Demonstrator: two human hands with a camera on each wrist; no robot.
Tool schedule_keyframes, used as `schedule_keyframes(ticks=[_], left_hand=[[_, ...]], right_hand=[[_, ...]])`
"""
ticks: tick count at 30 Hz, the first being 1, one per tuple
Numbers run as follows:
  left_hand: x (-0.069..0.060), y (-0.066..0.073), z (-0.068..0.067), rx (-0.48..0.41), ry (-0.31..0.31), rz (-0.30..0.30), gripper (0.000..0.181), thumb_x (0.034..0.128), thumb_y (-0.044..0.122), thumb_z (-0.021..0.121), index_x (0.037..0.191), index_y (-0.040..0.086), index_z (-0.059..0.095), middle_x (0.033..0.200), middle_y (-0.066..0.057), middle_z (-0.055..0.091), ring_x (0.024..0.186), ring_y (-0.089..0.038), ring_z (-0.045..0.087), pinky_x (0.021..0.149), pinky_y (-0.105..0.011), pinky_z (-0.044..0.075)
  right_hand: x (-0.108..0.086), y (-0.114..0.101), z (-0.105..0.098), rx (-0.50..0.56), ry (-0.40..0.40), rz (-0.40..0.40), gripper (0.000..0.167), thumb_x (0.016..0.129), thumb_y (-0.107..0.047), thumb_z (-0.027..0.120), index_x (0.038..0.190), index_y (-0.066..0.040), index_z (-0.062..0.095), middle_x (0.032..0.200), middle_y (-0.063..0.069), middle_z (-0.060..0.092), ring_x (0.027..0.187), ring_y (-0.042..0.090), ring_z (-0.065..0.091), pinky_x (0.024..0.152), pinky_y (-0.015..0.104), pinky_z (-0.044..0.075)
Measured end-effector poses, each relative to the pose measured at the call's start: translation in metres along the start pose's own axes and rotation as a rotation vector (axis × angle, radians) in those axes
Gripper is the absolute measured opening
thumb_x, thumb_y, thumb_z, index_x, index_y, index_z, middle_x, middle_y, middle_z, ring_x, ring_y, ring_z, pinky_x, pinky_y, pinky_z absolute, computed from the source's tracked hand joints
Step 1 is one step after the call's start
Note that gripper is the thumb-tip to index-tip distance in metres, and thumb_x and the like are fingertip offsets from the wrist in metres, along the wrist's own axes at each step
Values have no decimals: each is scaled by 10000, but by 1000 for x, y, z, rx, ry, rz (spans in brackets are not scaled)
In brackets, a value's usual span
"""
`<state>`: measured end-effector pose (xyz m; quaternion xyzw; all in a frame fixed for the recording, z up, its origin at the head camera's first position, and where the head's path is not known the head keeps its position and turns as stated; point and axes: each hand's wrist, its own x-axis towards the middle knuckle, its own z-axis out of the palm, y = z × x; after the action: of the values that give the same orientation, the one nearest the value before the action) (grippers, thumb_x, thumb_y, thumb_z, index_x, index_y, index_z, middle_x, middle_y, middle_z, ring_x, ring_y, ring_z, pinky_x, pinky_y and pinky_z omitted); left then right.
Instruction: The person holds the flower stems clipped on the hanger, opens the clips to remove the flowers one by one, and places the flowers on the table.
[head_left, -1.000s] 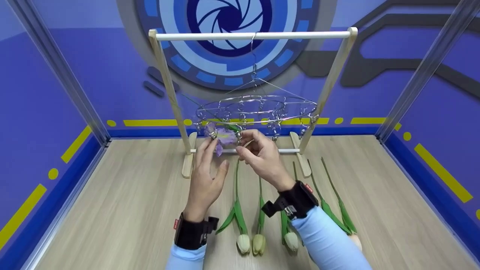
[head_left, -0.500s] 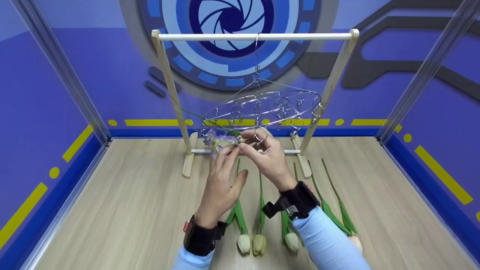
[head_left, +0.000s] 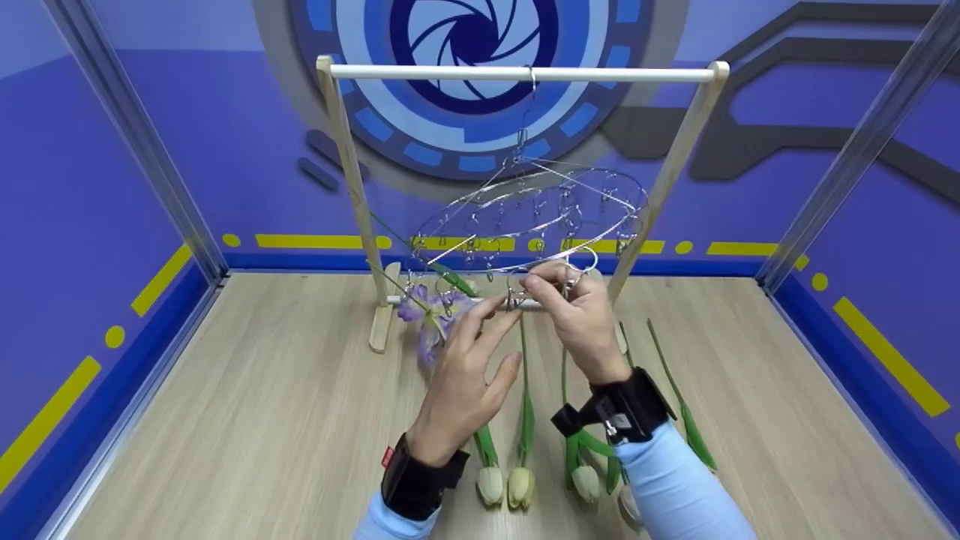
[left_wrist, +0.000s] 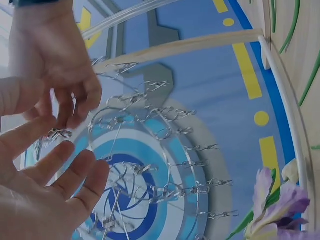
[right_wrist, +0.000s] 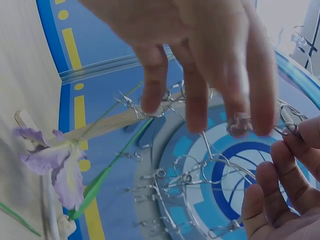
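A round metal clip hanger hangs tilted, with small clips around it. At its front my right hand pinches a metal clip between thumb and curled index finger. My left hand reaches to the same spot, its fingertips touching or very near the clip and its thumb held apart. Left of these fingers a purple flower hangs head down at the hanger's left side, also seen in the right wrist view as a purple flower. Behind it slants a green stem with a leaf.
A wooden rack carries the hanger on its top bar. Several pale tulips lie on the wooden table with stems pointing at the rack. Blue patterned walls enclose the table on the visible sides.
My left hand has left the purple flower and moved right to the clip by my right hand. My right hand has shifted right. The hanger has tilted and the flower has dropped lower.
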<state>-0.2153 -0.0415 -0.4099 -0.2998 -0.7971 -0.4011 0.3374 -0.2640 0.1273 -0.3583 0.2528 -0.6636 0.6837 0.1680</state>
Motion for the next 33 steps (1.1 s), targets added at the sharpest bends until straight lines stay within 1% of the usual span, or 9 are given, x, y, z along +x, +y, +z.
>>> schedule_keyframes(ticks=[5, 7, 11, 14, 17, 21, 25, 29, 33], left_hand=[[3, -3, -12, -33, 208, 32, 223, 915, -6, 688, 1135, 5, 728, 1244, -142, 644, 1126, -265, 626, 929, -368, 527], [4, -5, -17, -19, 301, 16, 169, 905, -18, 670, 1063, 6, 727, 1148, -133, 658, 1053, -263, 642, 893, -335, 540], [4, -16, -26, 0, 484, -109, 100, 879, -55, 642, 970, -20, 662, 994, -127, 622, 900, -236, 609, 817, -289, 522], [2, -25, -29, -17, 548, -245, 157, 848, -99, 606, 996, -47, 591, 976, -148, 569, 888, -254, 565, 808, -291, 477], [-1, -34, -29, -56, 487, -370, 299, 830, -127, 579, 1119, -56, 553, 1061, -177, 558, 970, -288, 560, 845, -328, 464], [-4, -46, -23, -129, 283, -493, 502, 854, -92, 599, 1345, -51, 504, 1294, -212, 570, 1181, -339, 566, 954, -444, 499], [-7, -52, -15, -148, 106, -552, 631, 841, -45, 637, 1449, -43, 470, 1391, -212, 548, 1246, -364, 554, 1001, -519, 498], [-8, -53, -11, -111, -15, -485, 565, 828, -21, 692, 1375, -44, 550, 1291, -207, 605, 1135, -370, 611, 972, -522, 519], [-8, -52, -8, -118, -107, -416, 283, 888, 9, 691, 1167, -18, 650, 1119, -158, 660, 962, -297, 646, 844, -450, 565]], right_hand=[[-3, -1, -15, 7, 42, 22, 171, 999, 5, 613, 964, 168, 652, 879, 70, 697, 802, 150, 612, 745, 261, 516], [-4, -1, -20, 26, 58, 50, 185, 1005, -3, 604, 972, 177, 632, 881, 55, 707, 820, 155, 641, 770, 276, 541], [-7, -3, -29, 64, 72, 80, 150, 1014, -11, 588, 953, 115, 639, 887, 43, 723, 820, 150, 665, 778, 297, 561], [-8, -3, -36, 100, 71, 71, 131, 1022, 0, 566, 940, 51, 655, 888, 35, 732, 809, 140, 671, 765, 300, 570], [-9, -3, -43, 162, 64, 58, 152, 1038, 11, 531, 943, 1, 650, 895, 38, 720, 810, 140, 675, 744, 282, 573], [-11, -3, -54, 224, 78, 84, 146, 1069, -35, 510, 970, -29, 617, 922, 65, 694, 830, 175, 687, 747, 277, 578], [-12, -4, -63, 264, 128, 136, 135, 1080, -80, 511, 984, -36, 595, 916, 79, 675, 849, 198, 687, 794, 307, 589], [-13, -4, -71, 314, 149, 145, 142, 1083, -89, 509, 975, -41, 588, 891, 73, 671, 854, 197, 684, 823, 320, 588], [-14, -2, -78, 333, 142, 137, 168, 1088, -111, 509, 964, -36, 594, 885, 78, 677, 847, 196, 687, 799, 313, 586]])
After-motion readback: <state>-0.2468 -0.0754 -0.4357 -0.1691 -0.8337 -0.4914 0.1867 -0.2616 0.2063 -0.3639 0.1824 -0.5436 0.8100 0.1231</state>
